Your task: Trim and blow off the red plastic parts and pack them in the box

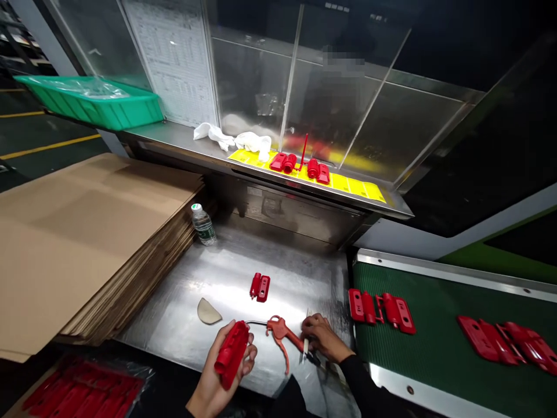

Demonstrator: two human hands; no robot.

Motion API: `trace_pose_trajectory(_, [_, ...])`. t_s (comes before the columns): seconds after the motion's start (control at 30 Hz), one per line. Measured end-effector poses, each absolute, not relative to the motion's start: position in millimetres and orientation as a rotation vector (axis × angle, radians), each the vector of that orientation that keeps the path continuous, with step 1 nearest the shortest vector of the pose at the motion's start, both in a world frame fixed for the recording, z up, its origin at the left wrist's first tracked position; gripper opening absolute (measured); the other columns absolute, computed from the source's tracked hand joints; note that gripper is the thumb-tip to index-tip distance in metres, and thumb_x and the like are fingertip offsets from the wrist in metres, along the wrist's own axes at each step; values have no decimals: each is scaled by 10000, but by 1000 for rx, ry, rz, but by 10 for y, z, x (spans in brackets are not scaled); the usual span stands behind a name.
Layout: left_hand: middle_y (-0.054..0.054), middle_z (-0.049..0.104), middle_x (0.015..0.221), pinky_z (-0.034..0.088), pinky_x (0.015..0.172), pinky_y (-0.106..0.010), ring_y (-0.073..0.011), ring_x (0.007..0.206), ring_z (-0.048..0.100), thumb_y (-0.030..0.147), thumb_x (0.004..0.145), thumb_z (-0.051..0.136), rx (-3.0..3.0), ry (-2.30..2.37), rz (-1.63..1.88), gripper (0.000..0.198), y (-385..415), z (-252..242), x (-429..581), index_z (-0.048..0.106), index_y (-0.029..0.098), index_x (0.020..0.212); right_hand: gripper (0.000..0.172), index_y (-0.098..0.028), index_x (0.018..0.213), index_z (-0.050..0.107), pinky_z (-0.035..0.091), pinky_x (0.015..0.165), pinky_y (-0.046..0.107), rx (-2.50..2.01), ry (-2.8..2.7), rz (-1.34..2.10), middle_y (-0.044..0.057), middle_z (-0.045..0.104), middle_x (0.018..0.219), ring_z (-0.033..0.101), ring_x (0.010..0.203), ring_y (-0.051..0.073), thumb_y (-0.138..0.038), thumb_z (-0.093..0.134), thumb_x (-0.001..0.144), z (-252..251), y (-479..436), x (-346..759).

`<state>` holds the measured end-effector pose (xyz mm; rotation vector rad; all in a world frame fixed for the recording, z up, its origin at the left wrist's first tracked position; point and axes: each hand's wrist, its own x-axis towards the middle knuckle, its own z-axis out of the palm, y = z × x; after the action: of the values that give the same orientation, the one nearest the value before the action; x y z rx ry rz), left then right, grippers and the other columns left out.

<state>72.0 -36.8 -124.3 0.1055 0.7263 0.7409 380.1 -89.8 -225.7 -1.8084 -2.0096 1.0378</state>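
My left hand (228, 363) grips a red moulded plastic part (232, 354) above the steel worktable (187, 331). My right hand (322, 338) holds a narrow pale blade-like tool (306, 346), perhaps a trimming knife. A red air blow gun (281, 337) lies between my hands, its thin metal nozzle reaching toward the left-hand part. Farther forward on the table lies another red moulded part (260, 287). A beige half-round piece (208, 311) sits left of my hands.
A green conveyor belt (439, 302) at right carries several red parts (382, 310). A tall stack of cardboard sheets (96, 244) and a water bottle (203, 224) stand left. Above sit a steel shelf with red samples on yellow (304, 171) and a green tray (89, 101).
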Motion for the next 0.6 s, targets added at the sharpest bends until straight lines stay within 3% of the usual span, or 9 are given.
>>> trace_pose_trajectory(0.13, [-41, 629, 795, 366, 498, -258, -175, 651, 580, 425, 924, 566, 95, 711, 777, 259, -398, -1179, 723, 639, 176, 921, 244, -280, 838, 734, 331, 973, 423, -1772, -1943, 975, 10, 685, 965, 485, 1104, 272, -116, 580, 743, -2211, -854, 3812])
trace_pose_trajectory(0.23, [-62, 653, 840, 419, 542, -293, -211, 696, 622, 467, 945, 510, 123, 670, 827, 307, -413, -1088, 701, 627, 184, 959, 165, -226, 842, 664, 371, 943, 453, -1771, -1766, 881, 62, 646, 910, 523, 1033, 292, -208, 502, 864, -2106, -862, 3734])
trace_pose_trajectory(0.37, [-101, 674, 976, 482, 548, -342, -264, 785, 661, 448, 968, 453, 246, 671, 905, 341, -367, -860, 656, 608, 184, 1119, 267, -236, 1091, 530, 464, 783, 380, -1672, -1448, 910, 45, 586, 900, 568, 819, 216, -394, 331, 1010, -1746, -869, 3366])
trace_pose_trajectory(0.47, [-107, 657, 1062, 490, 478, -347, -282, 788, 661, 490, 967, 426, 303, 698, 924, 410, -288, -595, 625, 561, 209, 1234, 466, -301, 1381, 382, 453, 653, 291, -1374, -1021, 1254, -21, 554, 824, 527, 666, 154, -522, 439, 974, -1228, -874, 2930])
trace_pose_trajectory(0.53, [-104, 646, 1071, 501, 457, -352, -284, 783, 658, 520, 963, 412, 333, 695, 925, 430, -230, -391, 612, 566, 207, 1215, 548, -280, 1381, 452, 446, 674, 278, -1249, -881, 1398, -16, 569, 777, 544, 695, 156, -574, 523, 924, -819, -858, 2653])
trace_pose_trajectory(0.6, [-93, 639, 1070, 504, 446, -333, -274, 785, 655, 470, 967, 428, 395, 666, 938, 366, -182, -189, 603, 588, 206, 1162, 463, -251, 1201, 611, 454, 716, 282, -1236, -928, 1384, 7, 601, 775, 563, 735, 166, -593, 568, 892, -439, -827, 2434])
